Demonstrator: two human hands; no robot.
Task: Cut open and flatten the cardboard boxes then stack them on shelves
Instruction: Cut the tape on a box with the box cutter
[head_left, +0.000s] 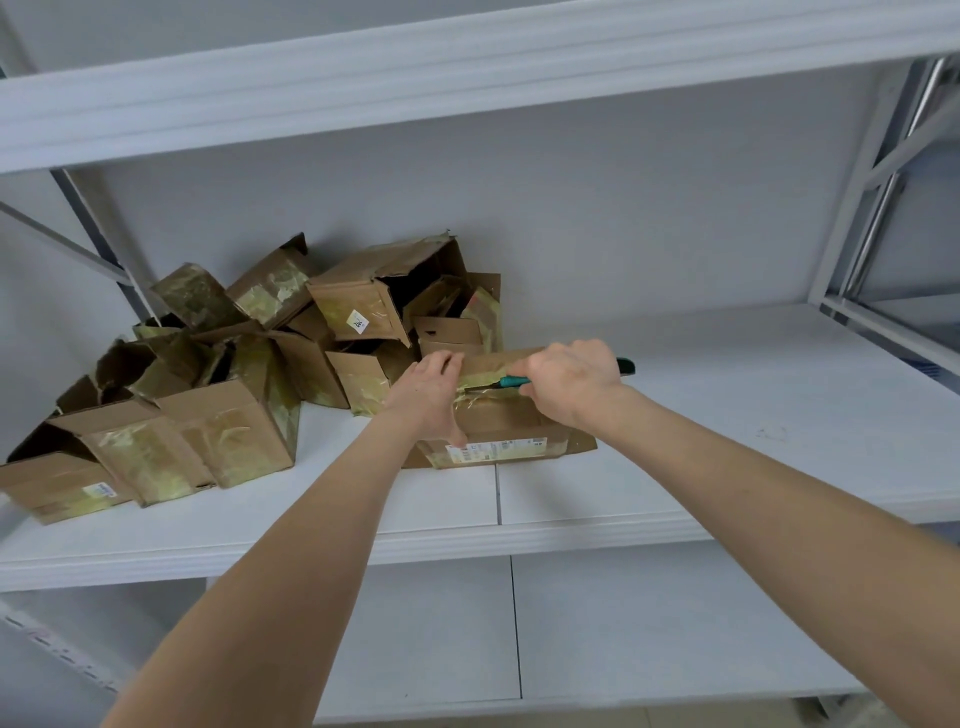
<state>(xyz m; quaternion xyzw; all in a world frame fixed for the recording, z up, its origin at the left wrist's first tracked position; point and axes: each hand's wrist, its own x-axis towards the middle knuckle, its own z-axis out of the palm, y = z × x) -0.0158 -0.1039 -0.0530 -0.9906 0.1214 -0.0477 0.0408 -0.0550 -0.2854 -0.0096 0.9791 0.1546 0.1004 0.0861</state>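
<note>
A brown cardboard box (498, 421) with yellowed tape and a printed label stands on the white middle shelf (701, 441). My left hand (431, 389) holds the box's left top corner, fingers curled over its edge. My right hand (574, 379) grips a green-handled utility knife (514, 382), whose blade lies in the taped seam on the box's top. The knife's dark rear end pokes out to the right of my fist.
A heap of several opened, crumpled cardboard boxes (208, 374) fills the shelf's left side and back. An upper shelf (467, 78) hangs overhead, a lower shelf (623, 623) lies beneath. A metal upright (852, 208) stands at right.
</note>
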